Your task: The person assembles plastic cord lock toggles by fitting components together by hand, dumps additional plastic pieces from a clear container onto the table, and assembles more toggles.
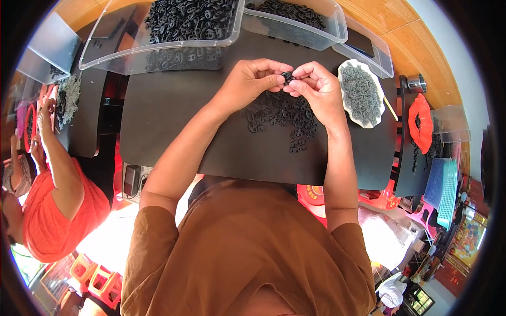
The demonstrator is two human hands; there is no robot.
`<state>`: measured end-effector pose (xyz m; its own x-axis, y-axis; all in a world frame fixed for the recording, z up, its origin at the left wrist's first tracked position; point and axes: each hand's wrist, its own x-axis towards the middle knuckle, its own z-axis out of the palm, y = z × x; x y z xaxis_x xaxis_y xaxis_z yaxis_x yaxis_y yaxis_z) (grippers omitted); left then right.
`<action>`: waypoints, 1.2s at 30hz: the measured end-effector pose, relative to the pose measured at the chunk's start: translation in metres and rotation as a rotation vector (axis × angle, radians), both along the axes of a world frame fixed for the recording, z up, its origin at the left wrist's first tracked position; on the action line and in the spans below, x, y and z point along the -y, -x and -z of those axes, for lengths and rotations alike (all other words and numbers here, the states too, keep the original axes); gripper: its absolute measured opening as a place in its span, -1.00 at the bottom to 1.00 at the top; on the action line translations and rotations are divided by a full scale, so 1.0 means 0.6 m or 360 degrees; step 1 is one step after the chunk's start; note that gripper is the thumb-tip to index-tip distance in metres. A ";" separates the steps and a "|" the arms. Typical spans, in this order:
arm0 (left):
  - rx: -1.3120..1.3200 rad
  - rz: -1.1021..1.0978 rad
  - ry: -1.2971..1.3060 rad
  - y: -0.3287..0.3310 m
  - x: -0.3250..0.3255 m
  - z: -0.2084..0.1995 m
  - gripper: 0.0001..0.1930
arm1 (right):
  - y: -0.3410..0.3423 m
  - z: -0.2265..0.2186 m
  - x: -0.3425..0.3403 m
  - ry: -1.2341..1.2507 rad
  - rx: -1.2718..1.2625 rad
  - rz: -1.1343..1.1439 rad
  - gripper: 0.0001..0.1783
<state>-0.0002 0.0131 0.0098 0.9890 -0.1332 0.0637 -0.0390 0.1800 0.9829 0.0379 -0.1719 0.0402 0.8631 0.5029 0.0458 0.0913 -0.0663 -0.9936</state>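
Both of my hands meet above the dark table [174, 131], fingertips pinched together around one small black plastic part [287, 77]. My left hand [253, 83] grips it from the left with thumb and forefinger. From the right, the thumb and fingers of my right hand [319, 90] press on the same part. Its exact shape is mostly covered by the fingers. Just below the hands, a loose pile of small black plastic parts [284, 113] lies spread on the tabletop. Right of my right hand stands a white scalloped dish [342, 95] full of small greyish clear pieces [362, 92].
A large clear bin [158, 55] heaped with black parts stands at the far left; a second clear bin [316, 36] sits beside it. A thin stick [391, 108] lies by the dish. A red bowl [420, 124] is farther right. At left, a person in red [68, 205] works at another table.
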 end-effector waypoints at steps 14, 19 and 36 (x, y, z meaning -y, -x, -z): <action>0.0019 0.0009 0.0007 0.002 0.001 0.001 -0.74 | -0.003 0.001 0.006 0.0066 0.0161 -0.0027 -0.83; 0.0039 0.0005 -0.0024 0.002 0.003 0.002 -0.75 | -0.004 -0.002 0.007 0.0093 0.0211 -0.0073 -0.79; -0.0052 0.0076 -0.0047 0.004 -0.001 -0.003 -0.75 | -0.005 0.001 0.008 0.0078 0.0165 -0.0103 -0.78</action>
<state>-0.0026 0.0134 0.0115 0.9830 -0.1818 0.0266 0.0013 0.1520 0.9884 0.0407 -0.1769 0.0398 0.8208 0.5611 0.1069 0.1990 -0.1054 -0.9743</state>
